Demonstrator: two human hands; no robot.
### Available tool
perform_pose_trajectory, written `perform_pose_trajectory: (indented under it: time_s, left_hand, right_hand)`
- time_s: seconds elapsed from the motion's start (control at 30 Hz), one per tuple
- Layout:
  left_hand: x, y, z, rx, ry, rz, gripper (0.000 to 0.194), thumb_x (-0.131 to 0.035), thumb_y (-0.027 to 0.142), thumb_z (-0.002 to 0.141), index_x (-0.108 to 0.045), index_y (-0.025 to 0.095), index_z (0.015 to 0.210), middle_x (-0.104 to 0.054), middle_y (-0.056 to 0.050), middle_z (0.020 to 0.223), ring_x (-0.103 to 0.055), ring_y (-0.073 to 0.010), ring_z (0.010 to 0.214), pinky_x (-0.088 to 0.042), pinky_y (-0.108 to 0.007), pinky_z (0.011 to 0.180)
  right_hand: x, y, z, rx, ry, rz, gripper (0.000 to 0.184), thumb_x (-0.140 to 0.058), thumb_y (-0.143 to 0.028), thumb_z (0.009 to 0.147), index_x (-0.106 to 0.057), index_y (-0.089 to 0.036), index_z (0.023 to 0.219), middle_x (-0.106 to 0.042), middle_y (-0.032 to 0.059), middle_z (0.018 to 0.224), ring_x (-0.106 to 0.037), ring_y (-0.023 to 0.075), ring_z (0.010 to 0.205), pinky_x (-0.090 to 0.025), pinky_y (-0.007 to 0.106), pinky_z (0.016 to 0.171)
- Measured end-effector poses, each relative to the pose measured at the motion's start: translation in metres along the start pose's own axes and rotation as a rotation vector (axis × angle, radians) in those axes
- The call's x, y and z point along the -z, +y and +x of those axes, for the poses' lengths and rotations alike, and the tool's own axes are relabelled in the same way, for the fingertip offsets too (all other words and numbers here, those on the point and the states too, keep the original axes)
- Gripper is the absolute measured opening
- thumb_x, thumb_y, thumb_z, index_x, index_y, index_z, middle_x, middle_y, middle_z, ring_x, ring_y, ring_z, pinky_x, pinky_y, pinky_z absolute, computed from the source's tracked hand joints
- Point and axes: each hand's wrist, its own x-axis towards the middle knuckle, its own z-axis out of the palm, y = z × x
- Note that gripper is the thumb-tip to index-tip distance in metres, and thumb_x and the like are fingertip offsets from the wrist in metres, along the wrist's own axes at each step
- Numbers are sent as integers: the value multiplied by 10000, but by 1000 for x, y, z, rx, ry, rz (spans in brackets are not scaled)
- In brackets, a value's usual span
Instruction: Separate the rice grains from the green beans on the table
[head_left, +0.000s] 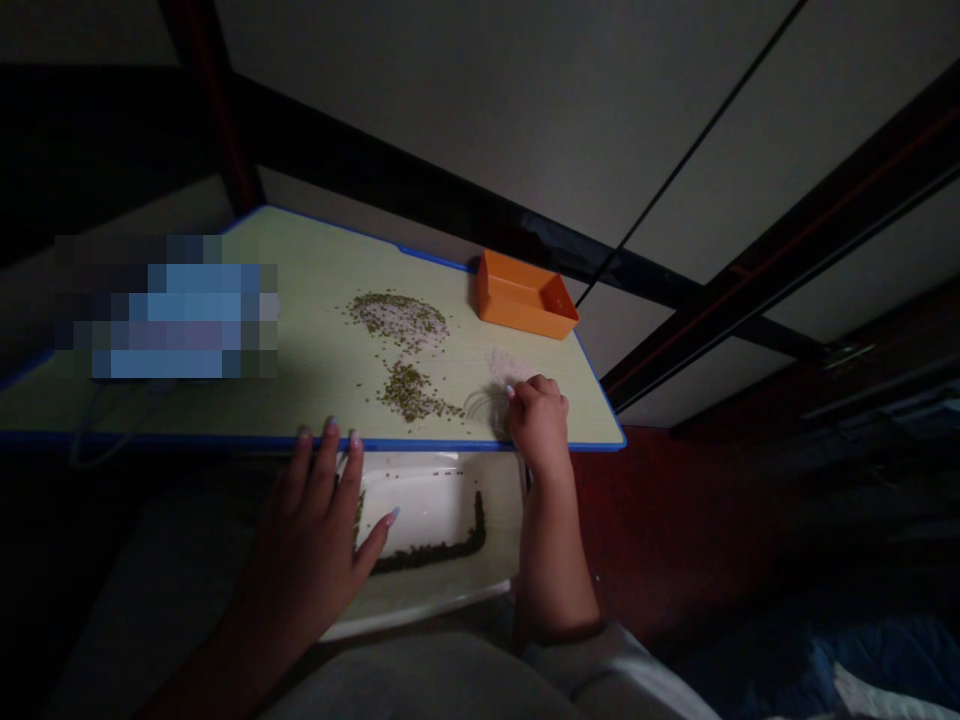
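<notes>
My right hand is closed at the right front of the table, fingers pinched together. At its fingertips is a round, see-through object with thin curved lines; its kind is unclear. Beside it lies a patch of whitish grains. Two piles of small green seeds or beans are on the tabletop: a farther pile mixed with pale grains and a nearer, mostly green pile. My left hand has its fingers spread, fingertips at the table's front edge, and appears to hold nothing.
An orange open box stands at the table's back right. Below the front edge sits a white tray with dark green bits along its inner sides. The pale table has a blue rim. A blurred-out blue shape and a cable are at left.
</notes>
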Motion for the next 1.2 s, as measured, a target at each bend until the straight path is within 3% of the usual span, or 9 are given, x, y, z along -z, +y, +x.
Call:
perform_pose_trajectory:
  time_s: [0.43, 0.83, 1.2]
  left_hand:
    - [1, 0, -1, -2, 1, 4, 832, -482, 415, 883, -101, 98, 1552, -214, -274, 1601, -131, -462, 1501, -297, -622, 1138]
    - [1, 1, 1, 1, -6, 5, 859, -479, 413, 887, -15, 156, 1563, -215, -251, 1607, -150, -457, 1498, -316, -633, 1122]
    - [1, -1, -1, -5, 10, -5, 866, -490, 426, 882, -40, 135, 1562, -215, -261, 1606, -146, -459, 1499, -312, -640, 1126]
  right_hand:
    - [-1, -6, 2, -32, 22, -3, 252, -450, -228, 971, -691, -197, 902, -648, 94, 1009, -503, 243, 996, -317, 343, 756]
    - [-4, -2, 2, 0, 24, 62, 242, -455, -226, 970, -693, -192, 943, -640, 93, 1008, -506, 239, 1000, -328, 337, 781]
    - [-3, -5, 2, 15, 30, 90, 210, -485, -213, 960, -692, -204, 927, -642, 85, 999, -500, 237, 995, -323, 333, 774]
